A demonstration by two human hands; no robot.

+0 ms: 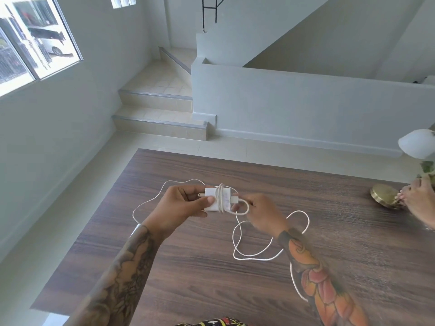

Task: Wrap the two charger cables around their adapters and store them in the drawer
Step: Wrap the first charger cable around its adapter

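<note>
Apparently both hands wrap adapter (216, 199).

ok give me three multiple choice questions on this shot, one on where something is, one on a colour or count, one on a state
1. Where is the brass lamp base?
A. at the table's far right edge
B. on the stair steps
C. at the table's near left corner

2. What colour is the adapter?
A. black
B. white
C. red

3. How does the cable stand?
A. fully wound on the adapter
B. a few turns wound, the rest loose over the table
C. not wound at all

Answers:
1 A: the base sits on the wood at the far right, where another person's hand touches it.
2 B: the block held by the left hand is white.
3 B: loops cross the adapter's middle, while long slack lies on the wood below the right hand, which pinches the cable.
</note>
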